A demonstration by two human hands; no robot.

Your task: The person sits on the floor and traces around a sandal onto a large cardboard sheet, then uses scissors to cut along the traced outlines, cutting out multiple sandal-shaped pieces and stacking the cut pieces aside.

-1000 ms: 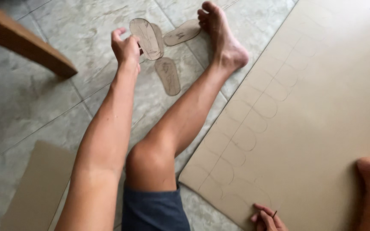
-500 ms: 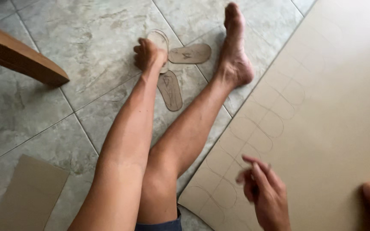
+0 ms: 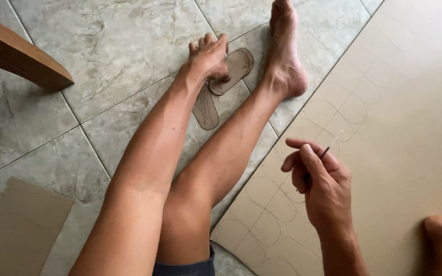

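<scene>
Fingers of the right hand pinch a thin pencil over the cardboard sheet.
Rows of traced sole outlines cover the sheet's near edge. A bare leg lies between both hands. Farther off, the left hand presses curled fingers on the sole templates lying on the tiled floor; a wooden leg stands left, a cardboard scrap nearer.
</scene>
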